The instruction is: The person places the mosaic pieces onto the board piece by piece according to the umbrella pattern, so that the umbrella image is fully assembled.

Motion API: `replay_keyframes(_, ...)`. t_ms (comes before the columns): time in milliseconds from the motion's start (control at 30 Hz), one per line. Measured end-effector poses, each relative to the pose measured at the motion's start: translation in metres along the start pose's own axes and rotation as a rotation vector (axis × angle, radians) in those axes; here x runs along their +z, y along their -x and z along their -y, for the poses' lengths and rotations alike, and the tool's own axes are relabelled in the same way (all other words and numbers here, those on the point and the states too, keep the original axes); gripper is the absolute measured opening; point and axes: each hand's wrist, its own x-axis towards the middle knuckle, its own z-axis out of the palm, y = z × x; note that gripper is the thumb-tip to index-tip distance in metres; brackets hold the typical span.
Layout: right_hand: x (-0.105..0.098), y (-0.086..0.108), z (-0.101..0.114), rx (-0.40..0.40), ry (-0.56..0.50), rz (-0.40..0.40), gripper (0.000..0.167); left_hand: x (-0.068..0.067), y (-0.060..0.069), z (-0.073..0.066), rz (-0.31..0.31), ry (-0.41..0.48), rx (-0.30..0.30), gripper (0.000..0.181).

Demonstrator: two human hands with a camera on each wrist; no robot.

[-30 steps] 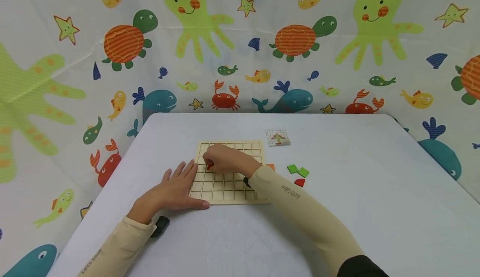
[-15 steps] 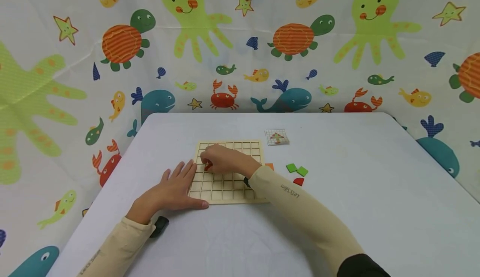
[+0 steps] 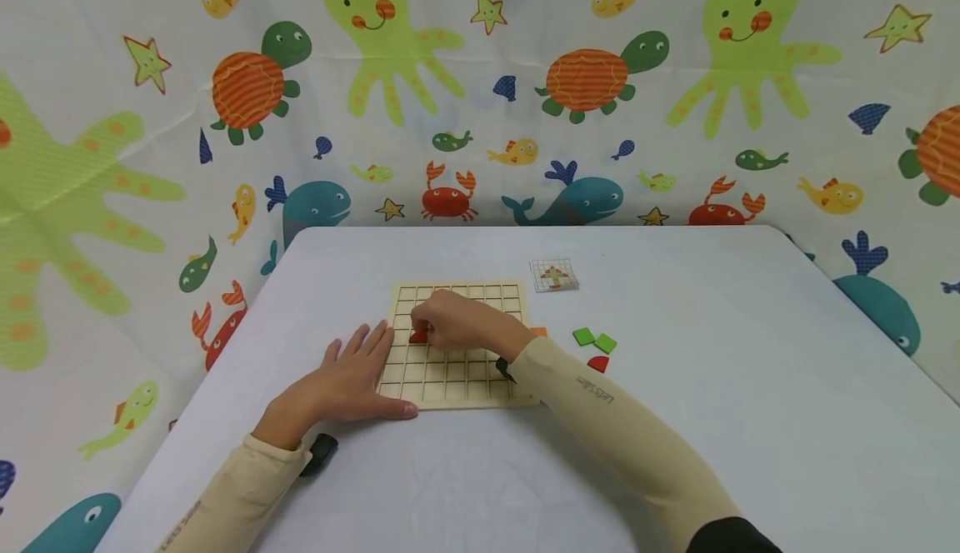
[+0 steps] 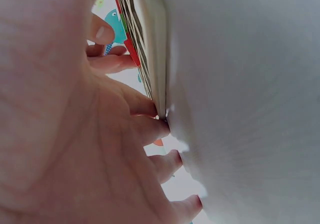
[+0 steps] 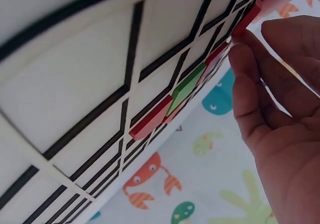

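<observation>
Red and thin, a small piece [image 3: 417,337] was pinched at the fingertips of the right hand [image 3: 461,321], at the left side of a pale gridded board [image 3: 459,376] set on a white counter [image 3: 465,486]. The fingers were drawn in nearly closed; whether the piece was seated flush could not be told. It was judged to be light, stiff and smooth, apt to be flicked aside if squeezed unevenly, and best gripped by opposite edges with its top face left free. Little risk of breakage was expected. The left hand [image 3: 341,383] was spread open with nothing grasped, its fingers placed along the board's left edge and its thumb rested at the near one. The board was likewise judged rigid but easily shifted, best steadied by its rim. In the right wrist view, other red and green pieces [image 5: 187,88] were seen on the grid; two green tiles [image 3: 583,336] and a red quarter-round [image 3: 598,363] were seen loose on the counter to the right.
</observation>
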Motion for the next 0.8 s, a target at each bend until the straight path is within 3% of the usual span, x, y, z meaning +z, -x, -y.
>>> replay_keyframes(400,0.002,0.007,0.001,-0.051,-0.026,-0.057,0.026,0.001,-0.001,0.001,0.004,-0.009,0.004,0.135)
replay_keyframes(600,0.0,0.01,0.004,-0.051,-0.034,-0.045,0.024,0.0,-0.002,0.002,0.002,-0.012,0.012,0.135)
replay_keyframes(800,0.002,0.015,0.004,-0.044,0.045,-0.035,0.026,-0.001,-0.001,0.001,0.002,-0.018,0.011,0.136)
